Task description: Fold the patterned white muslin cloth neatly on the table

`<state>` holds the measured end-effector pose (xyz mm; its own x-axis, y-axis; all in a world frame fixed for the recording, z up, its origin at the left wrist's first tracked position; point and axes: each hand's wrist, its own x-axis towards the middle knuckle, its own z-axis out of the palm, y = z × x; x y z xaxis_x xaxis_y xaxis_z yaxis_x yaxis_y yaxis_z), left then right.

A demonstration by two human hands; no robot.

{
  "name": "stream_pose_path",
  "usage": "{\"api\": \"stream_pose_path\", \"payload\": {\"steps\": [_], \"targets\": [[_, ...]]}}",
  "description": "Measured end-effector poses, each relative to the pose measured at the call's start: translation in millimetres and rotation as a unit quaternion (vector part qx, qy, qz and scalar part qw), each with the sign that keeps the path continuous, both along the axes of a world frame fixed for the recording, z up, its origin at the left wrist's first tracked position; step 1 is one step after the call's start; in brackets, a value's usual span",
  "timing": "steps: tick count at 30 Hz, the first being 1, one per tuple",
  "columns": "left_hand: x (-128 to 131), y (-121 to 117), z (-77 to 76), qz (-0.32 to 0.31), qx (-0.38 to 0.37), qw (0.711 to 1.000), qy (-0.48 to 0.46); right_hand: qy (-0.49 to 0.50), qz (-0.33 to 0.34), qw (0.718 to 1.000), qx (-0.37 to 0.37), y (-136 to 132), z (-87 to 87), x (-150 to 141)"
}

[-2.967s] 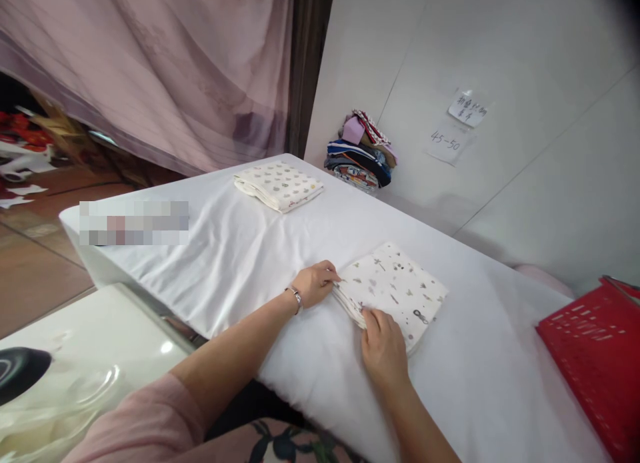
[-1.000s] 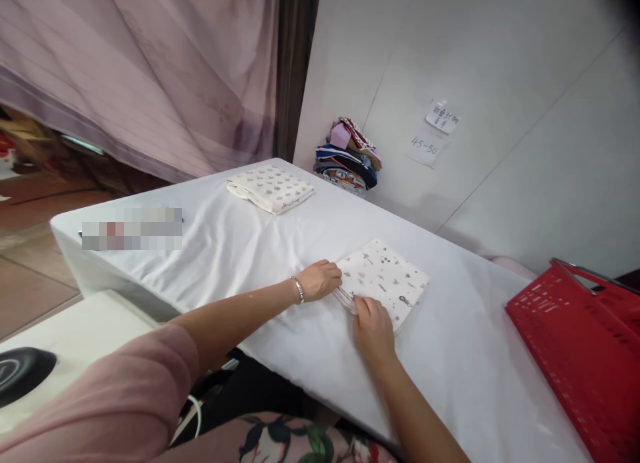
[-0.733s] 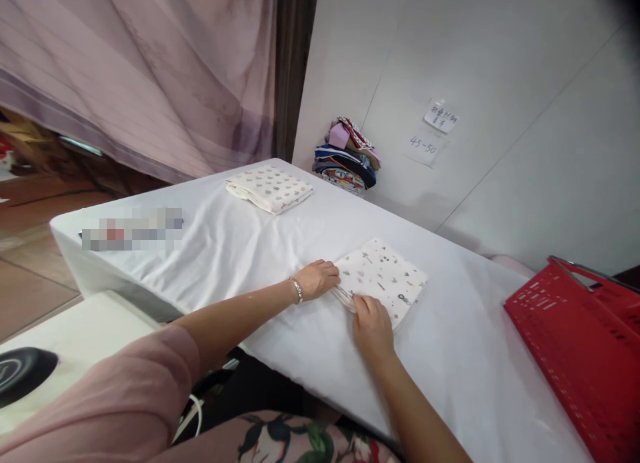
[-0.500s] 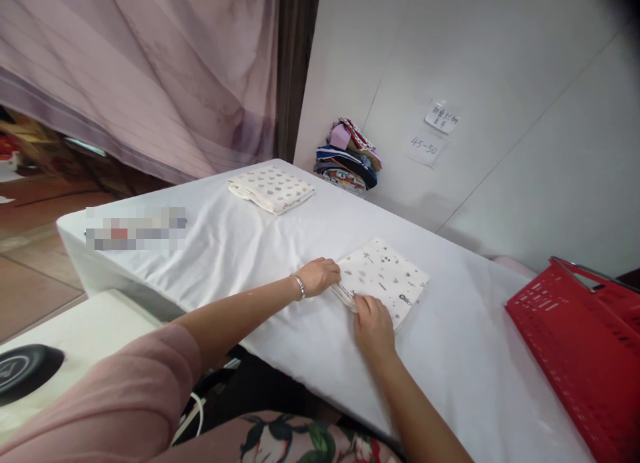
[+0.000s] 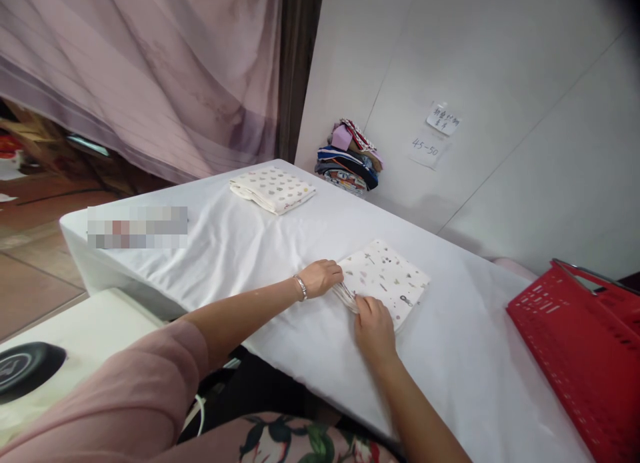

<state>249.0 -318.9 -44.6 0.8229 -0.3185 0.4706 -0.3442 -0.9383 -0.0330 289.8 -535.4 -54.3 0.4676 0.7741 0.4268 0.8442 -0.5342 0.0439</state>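
A folded white cloth (image 5: pixel 387 280) with small grey and pink prints lies flat on the white-covered table (image 5: pixel 450 376). At its left corner my left hand (image 5: pixel 323 278), with a silver bracelet at the wrist, has its fingers closed on the layered edge. My right hand (image 5: pixel 375 323) pinches the same edge nearer to me, thumb tucked at the fold. Farther back on the table rests a second folded cloth (image 5: pixel 274 190), cream with rows of grey motifs and touched by neither hand.
A red plastic basket (image 5: pixel 575 343) stands at the right. Folded fabrics (image 5: pixel 347 158) are piled beyond the table by the wall, near paper labels (image 5: pixel 425 146). A blurred-out item (image 5: pixel 137 228) lies at the table's left end. At lower left, a black round object (image 5: pixel 33 370) sits on a pale surface.
Both hands keep their hold on the cloth's edge, almost unmoved. The whole view has shifted very slightly.
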Motion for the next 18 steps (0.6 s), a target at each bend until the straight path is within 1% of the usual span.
{"api": "stream_pose_path", "payload": {"steps": [3,7,14,18], "targets": [[-2,1,-0.1,-0.009,-0.008,1.000,0.006,0.002,0.001,1.000,0.000,0,-0.3,0],[-4,0,3.0,-0.006,-0.004,1.000,0.013,0.000,0.000,1.000,0.002,0,-1.5,0],[1,-7,7.2,0.016,0.033,0.999,0.017,0.005,-0.004,1.000,-0.007,0,-0.2,0],[-6,-9,12.8,-0.005,0.046,0.999,-0.003,0.009,-0.005,1.000,-0.011,-1,1.4,0]]}}
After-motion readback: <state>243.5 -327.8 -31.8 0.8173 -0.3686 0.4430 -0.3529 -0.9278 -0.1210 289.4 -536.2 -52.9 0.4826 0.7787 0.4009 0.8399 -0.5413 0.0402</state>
